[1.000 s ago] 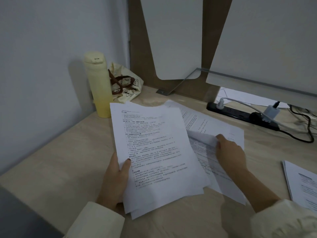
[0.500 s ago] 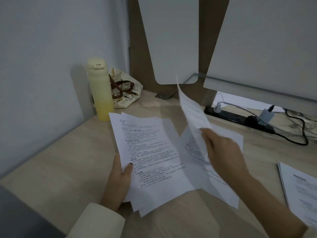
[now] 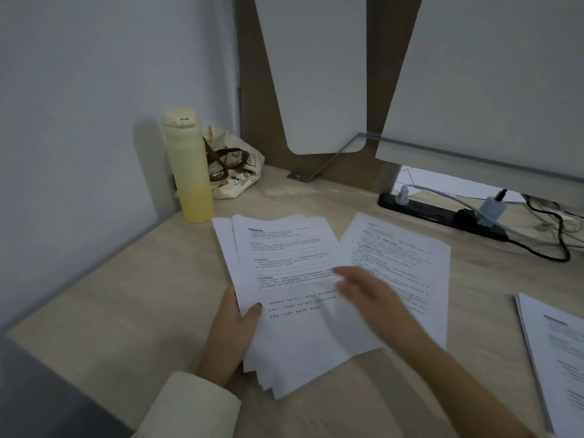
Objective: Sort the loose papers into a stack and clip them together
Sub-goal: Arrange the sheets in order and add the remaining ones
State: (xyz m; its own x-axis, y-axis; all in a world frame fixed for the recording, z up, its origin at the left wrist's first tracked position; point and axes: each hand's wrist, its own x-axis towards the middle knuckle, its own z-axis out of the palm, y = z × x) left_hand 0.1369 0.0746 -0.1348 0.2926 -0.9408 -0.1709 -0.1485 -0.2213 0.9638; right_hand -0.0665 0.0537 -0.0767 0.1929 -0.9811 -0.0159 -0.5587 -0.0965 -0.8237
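My left hand (image 3: pixel 232 333) grips the left edge of a fanned stack of printed papers (image 3: pixel 294 311), thumb on the top sheet. My right hand (image 3: pixel 369 292) is blurred with motion and hovers over the stack's right side, fingers spread, palm down; I cannot tell whether it touches the paper. One loose printed sheet (image 3: pixel 407 263) lies flat on the wooden desk (image 3: pixel 126 295), just right of the stack and partly under it. No clip is in view.
A yellow bottle (image 3: pixel 188 165) and a cloth bag (image 3: pixel 234 169) stand at the back left by the wall. A black power strip (image 3: pixel 442 216) with cables lies at the back right. Another paper pile (image 3: pixel 562 352) sits at the right edge. White panels rise behind.
The sheet that my right hand was lifting now lies on top of the stack in my left hand. The right hand has let go and dropped over the stack.
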